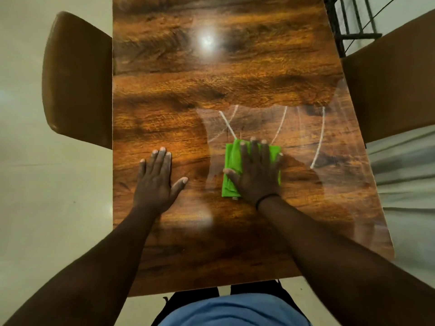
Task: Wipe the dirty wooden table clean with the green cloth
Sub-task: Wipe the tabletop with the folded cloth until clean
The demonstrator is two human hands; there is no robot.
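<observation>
Both forearms are bare, with no sleeves in view. A thin black band (267,199) circles the wrist of the right hand (257,170), right of centre. The left hand (157,177) wears nothing. At the bottom edge show a light blue shirt (233,310) and dark trousers (195,294).

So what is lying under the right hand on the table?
The folded green cloth lies under the right hand, which presses it flat on the wooden table. The cloth's middle and the tabletop beneath it are covered. White streaks show beyond it.
</observation>
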